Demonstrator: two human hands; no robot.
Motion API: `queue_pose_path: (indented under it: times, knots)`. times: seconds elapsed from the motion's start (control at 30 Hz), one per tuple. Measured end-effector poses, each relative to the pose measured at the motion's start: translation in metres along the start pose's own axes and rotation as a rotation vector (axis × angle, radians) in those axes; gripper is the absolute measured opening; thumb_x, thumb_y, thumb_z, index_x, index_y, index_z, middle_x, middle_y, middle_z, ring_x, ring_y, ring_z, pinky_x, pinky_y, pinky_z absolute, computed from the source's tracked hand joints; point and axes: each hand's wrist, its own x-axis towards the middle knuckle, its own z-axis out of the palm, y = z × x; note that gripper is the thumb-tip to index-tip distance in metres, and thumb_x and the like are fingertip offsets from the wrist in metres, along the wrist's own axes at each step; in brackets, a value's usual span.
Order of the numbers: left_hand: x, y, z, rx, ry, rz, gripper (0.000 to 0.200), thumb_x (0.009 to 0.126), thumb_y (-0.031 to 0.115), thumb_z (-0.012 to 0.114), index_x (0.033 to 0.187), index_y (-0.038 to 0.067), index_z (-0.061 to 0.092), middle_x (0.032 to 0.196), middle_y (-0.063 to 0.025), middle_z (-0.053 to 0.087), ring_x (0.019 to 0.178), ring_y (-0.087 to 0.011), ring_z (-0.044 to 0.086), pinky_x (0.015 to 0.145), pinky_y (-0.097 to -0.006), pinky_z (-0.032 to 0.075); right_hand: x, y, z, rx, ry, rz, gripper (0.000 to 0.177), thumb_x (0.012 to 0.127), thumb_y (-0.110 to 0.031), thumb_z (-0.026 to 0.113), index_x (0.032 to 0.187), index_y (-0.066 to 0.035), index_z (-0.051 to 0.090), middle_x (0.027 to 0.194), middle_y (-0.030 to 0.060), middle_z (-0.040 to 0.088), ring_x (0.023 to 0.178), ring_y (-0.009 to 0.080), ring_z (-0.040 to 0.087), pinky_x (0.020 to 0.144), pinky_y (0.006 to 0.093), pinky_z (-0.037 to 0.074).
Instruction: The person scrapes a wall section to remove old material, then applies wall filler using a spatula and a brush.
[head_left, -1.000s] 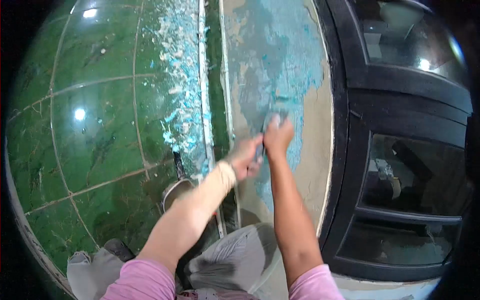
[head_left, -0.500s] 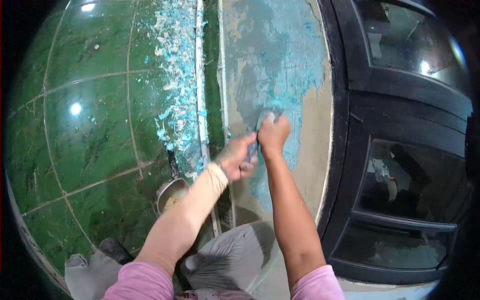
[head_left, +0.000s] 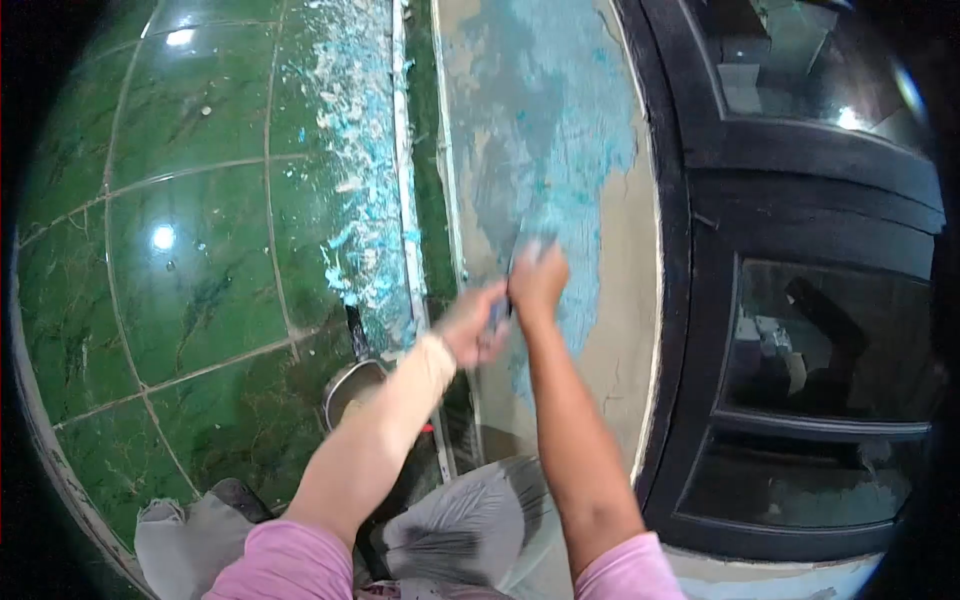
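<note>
Stretching along your left, the glossy green marbled tile floor (head_left: 205,310) is reflecting white light, while a black frame with glass panes (head_left: 705,330) is running down your right. Between them, a long beige plastered strip (head_left: 632,270) is bearing a patch of patchy pale-blue paint (head_left: 575,125). Curled blue and white flakes (head_left: 352,150) are littering the floor, and a rounded metal pan (head_left: 338,388) is showing beside your left forearm. Your right hand (head_left: 538,282) and left hand (head_left: 474,325) are working close together — both gripping a motion-blurred, blue-handled tool (head_left: 498,309) over the strip.
</note>
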Motion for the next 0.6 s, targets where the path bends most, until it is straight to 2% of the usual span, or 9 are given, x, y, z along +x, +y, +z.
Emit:
queue_pose_path:
  times: [0.07, 0.13, 0.17, 0.23, 0.33, 0.37, 0.5, 0.53, 0.6]
  knots:
    - [-0.004, -0.034, -0.010, -0.158, -0.158, -0.169, 0.041, 0.098, 0.051, 0.045, 0.079, 0.016, 0.053, 0.051, 0.0022, 0.043, 0.035, -0.0109, 0.033, 0.034, -0.0290, 0.026, -0.027, 0.015, -0.008, 0.166, 0.014, -0.015, 0.025, 0.086, -0.019, 0.057, 0.077, 0.004, 0.060, 0.080, 0.0305, 0.064, 0.081, 0.0478, 0.064, 0.071, 0.0541, 0.048]
    - [-0.007, -0.008, 0.000, -0.071, 0.023, -0.014, 0.040, 0.098, 0.051, 0.046, 0.080, 0.016, 0.053, 0.051, 0.0024, 0.044, 0.035, -0.0104, 0.032, 0.034, -0.0278, 0.026, -0.011, 0.000, -0.012, 0.038, -0.090, 0.088, 0.022, 0.086, -0.017, 0.055, 0.080, 0.003, 0.061, 0.083, 0.0299, 0.065, 0.084, 0.0471, 0.064, 0.074, 0.0536, 0.048]
    - [0.009, 0.009, -0.008, -0.050, -0.086, 0.033, 0.036, 0.098, 0.050, 0.047, 0.083, 0.018, 0.053, 0.054, 0.0028, 0.046, 0.035, -0.0093, 0.031, 0.034, -0.0259, 0.025, 0.014, -0.017, -0.004, 0.031, -0.118, 0.142, 0.021, 0.086, -0.016, 0.054, 0.081, 0.003, 0.061, 0.084, 0.0297, 0.065, 0.084, 0.0470, 0.064, 0.076, 0.0534, 0.048]
    - [0.011, 0.043, -0.002, 0.042, -0.051, 0.047, 0.034, 0.098, 0.049, 0.047, 0.083, 0.019, 0.051, 0.056, 0.0019, 0.047, 0.036, -0.0088, 0.031, 0.035, -0.0248, 0.025, 0.041, -0.048, 0.000, 0.097, -0.142, 0.223, 0.021, 0.086, -0.017, 0.055, 0.083, 0.004, 0.061, 0.086, 0.0294, 0.066, 0.085, 0.0471, 0.064, 0.076, 0.0534, 0.048]
    - [-0.002, 0.023, -0.001, 0.023, -0.063, -0.044, 0.034, 0.097, 0.050, 0.047, 0.085, 0.019, 0.051, 0.057, 0.0021, 0.047, 0.037, -0.0090, 0.030, 0.036, -0.0253, 0.025, 0.011, -0.002, 0.008, 0.023, 0.073, 0.032, 0.023, 0.085, -0.017, 0.058, 0.081, 0.005, 0.060, 0.083, 0.0299, 0.064, 0.082, 0.0477, 0.063, 0.072, 0.0537, 0.047]
    - [0.006, 0.008, -0.008, -0.013, -0.168, -0.093, 0.032, 0.096, 0.052, 0.049, 0.089, 0.021, 0.052, 0.058, 0.0023, 0.047, 0.037, -0.0092, 0.031, 0.036, -0.0262, 0.026, 0.005, -0.008, -0.003, 0.170, 0.089, 0.039, 0.024, 0.084, -0.018, 0.060, 0.080, 0.006, 0.059, 0.080, 0.0297, 0.063, 0.080, 0.0479, 0.062, 0.069, 0.0547, 0.046]
    - [0.016, 0.063, 0.014, 0.063, -0.037, 0.089, 0.032, 0.095, 0.052, 0.050, 0.090, 0.021, 0.051, 0.060, 0.0026, 0.048, 0.044, -0.0089, 0.042, 0.039, -0.0243, 0.031, 0.061, -0.036, 0.006, 0.014, -0.046, 0.045, 0.024, 0.085, -0.019, 0.061, 0.080, 0.005, 0.059, 0.082, 0.0292, 0.064, 0.081, 0.0479, 0.062, 0.072, 0.0538, 0.047]
    - [0.023, 0.081, 0.005, 0.088, -0.237, 0.084, 0.031, 0.096, 0.051, 0.050, 0.089, 0.021, 0.050, 0.062, 0.0025, 0.050, 0.044, -0.0083, 0.044, 0.040, -0.0241, 0.035, 0.057, -0.032, 0.007, 0.022, -0.041, 0.063, 0.023, 0.085, -0.019, 0.061, 0.081, 0.004, 0.059, 0.082, 0.0292, 0.064, 0.080, 0.0480, 0.062, 0.072, 0.0536, 0.047]
    - [0.019, 0.064, 0.010, 0.081, -0.081, 0.041, 0.031, 0.097, 0.050, 0.048, 0.088, 0.021, 0.049, 0.060, 0.0022, 0.049, 0.041, -0.0084, 0.042, 0.039, -0.0245, 0.033, 0.059, -0.034, 0.010, 0.041, -0.014, 0.080, 0.023, 0.084, -0.019, 0.061, 0.083, 0.004, 0.060, 0.082, 0.0290, 0.064, 0.079, 0.0480, 0.062, 0.072, 0.0534, 0.048]
